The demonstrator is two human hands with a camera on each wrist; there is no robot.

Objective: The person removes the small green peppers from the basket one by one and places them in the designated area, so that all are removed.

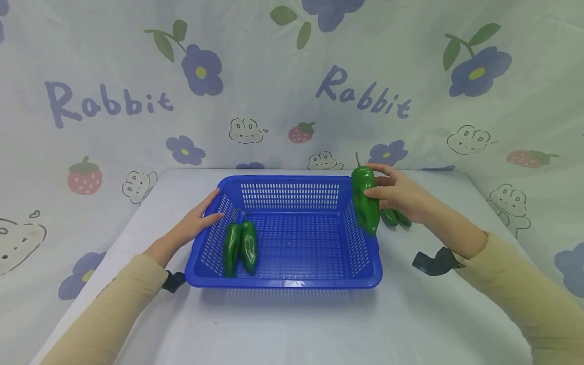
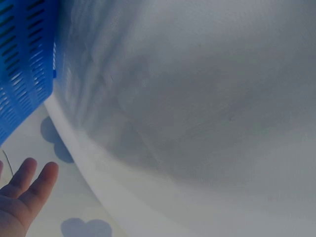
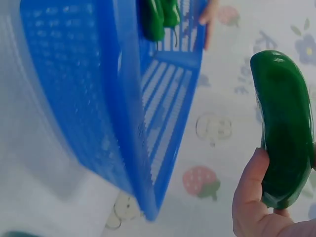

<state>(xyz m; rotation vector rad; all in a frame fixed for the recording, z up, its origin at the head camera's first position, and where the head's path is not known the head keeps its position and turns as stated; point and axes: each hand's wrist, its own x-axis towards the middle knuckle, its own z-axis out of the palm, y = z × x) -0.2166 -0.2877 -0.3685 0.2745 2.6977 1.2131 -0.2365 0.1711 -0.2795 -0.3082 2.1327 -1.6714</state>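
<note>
And the right hand (image 1: 403, 197) pinches a pepper (image 1: 366, 208) by the basket (image 1: 283, 283), left hand (image 1: 193, 223) resting straight-fingered on its far side!

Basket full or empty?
Neither: the blue basket holds just two green peppers, lying at its left end, bare floor beside them. The right hand grips another pepper.

A deep-green pepper (image 1: 366, 210) in the right hand (image 1: 401, 196) matches the two green peppers (image 1: 249, 247) inside a solid-blue basket (image 1: 283, 283), its sides patterned with rows of slots. Beige sleeves (image 1: 128, 299) meet black wrist attachments (image 1: 435, 262) over a plain white bench (image 1: 292, 329). An off-white fabric backdrop (image 1: 269, 91) carries purple "Rabbit" lettering (image 1: 104, 99), purple flowers (image 1: 203, 85) with yellow centers, green leaves (image 1: 283, 15), red strawberries (image 1: 85, 180) with pale dots and green caps, and rabbit faces (image 1: 246, 131) drawn in thin black outline.
</note>
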